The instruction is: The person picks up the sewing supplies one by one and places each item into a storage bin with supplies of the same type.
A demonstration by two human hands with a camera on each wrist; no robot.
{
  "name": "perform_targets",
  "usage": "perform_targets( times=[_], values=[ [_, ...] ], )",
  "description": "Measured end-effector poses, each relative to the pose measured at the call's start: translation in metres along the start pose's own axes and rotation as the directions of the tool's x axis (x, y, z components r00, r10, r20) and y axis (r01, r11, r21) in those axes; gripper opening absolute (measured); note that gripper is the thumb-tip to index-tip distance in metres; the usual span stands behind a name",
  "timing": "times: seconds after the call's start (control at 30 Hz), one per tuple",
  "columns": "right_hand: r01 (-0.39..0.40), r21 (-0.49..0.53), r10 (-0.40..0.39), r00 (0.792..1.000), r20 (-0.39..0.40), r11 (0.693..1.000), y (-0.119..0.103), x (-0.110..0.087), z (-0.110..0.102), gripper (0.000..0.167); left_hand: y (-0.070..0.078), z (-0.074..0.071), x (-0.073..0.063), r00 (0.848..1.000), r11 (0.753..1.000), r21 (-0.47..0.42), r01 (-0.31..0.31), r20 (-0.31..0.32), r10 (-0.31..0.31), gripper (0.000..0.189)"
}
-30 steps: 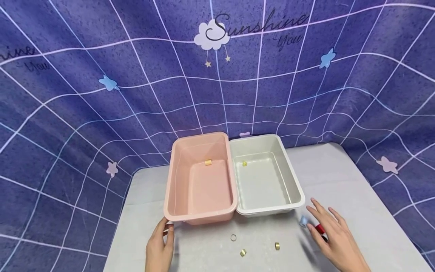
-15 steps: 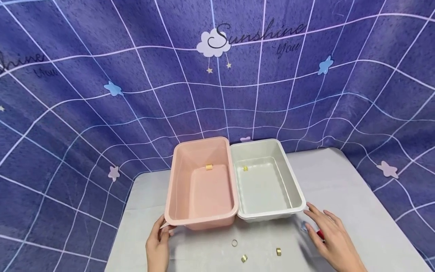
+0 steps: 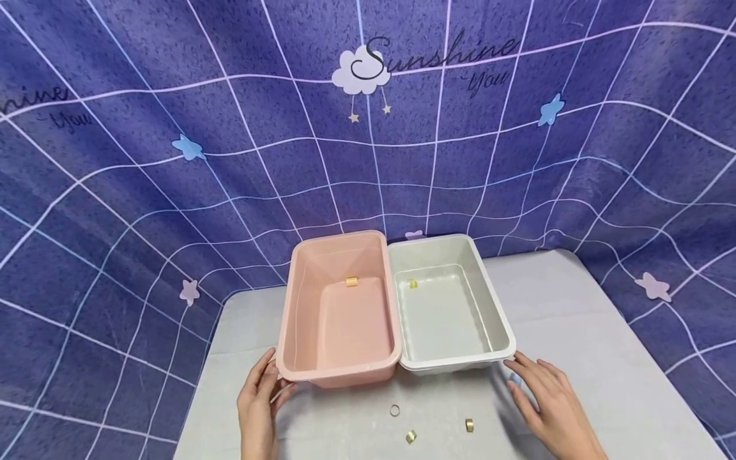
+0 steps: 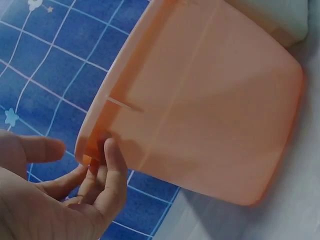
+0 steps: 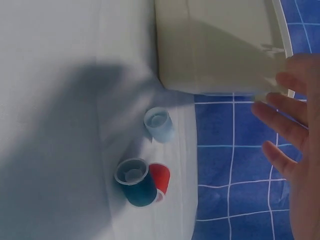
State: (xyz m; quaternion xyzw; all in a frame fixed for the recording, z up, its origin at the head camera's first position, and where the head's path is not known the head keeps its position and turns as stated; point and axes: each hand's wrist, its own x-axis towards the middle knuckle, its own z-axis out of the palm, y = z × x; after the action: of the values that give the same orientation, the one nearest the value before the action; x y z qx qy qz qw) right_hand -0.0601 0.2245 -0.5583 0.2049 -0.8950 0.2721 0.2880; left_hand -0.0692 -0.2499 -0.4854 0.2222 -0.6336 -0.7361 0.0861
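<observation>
A pink bin and a white bin stand side by side on the table. My left hand is at the pink bin's front left corner, with fingertips under its rim. My right hand reaches to the front right corner of the white bin, its fingers spread and nearly straight. Whether they touch the rim is hard to tell. Below the right hand lie a pale blue cup-shaped piece, a dark teal one and a red one.
In front of the bins lie a thin ring and two wider gold rings, one nearer the middle and one further right. An orange-yellow piece is inside the pink bin, a yellow one inside the white. A blue curtain hangs behind.
My right hand has moved left to the white bin's corner, hiding the red piece in the head view. My left hand has shifted slightly left and up along the pink bin's corner.
</observation>
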Motion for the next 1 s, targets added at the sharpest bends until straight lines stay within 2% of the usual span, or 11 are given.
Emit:
perform_targets(
  times=[0.17, 0.37, 0.73, 1.0],
  values=[
    [-0.034, -0.011, 0.034, 0.999, 0.003, 0.999, -0.001, 0.002, -0.001, 0.029, 0.002, 0.004, 0.002, 1.000, 1.000, -0.019, 0.004, 0.004, -0.004, 0.052],
    [-0.050, -0.047, 0.049, 0.999, -0.013, 0.998, -0.003, 0.001, 0.000, 0.028, 0.002, 0.006, 0.002, 1.000, 1.000, -0.017, 0.009, -0.024, -0.010, 0.053],
    [0.057, -0.049, -0.055, 0.998, 0.038, 0.997, -0.013, -0.002, 0.019, 0.040, 0.001, 0.008, -0.002, 0.999, 1.000, 0.005, 0.022, -0.030, -0.022, 0.053],
    [0.036, -0.015, -0.035, 0.997, 0.068, 0.999, -0.020, -0.004, 0.026, 0.052, 0.000, 0.009, -0.003, 0.999, 1.000, 0.013, 0.023, -0.036, -0.022, 0.051]
  ],
)
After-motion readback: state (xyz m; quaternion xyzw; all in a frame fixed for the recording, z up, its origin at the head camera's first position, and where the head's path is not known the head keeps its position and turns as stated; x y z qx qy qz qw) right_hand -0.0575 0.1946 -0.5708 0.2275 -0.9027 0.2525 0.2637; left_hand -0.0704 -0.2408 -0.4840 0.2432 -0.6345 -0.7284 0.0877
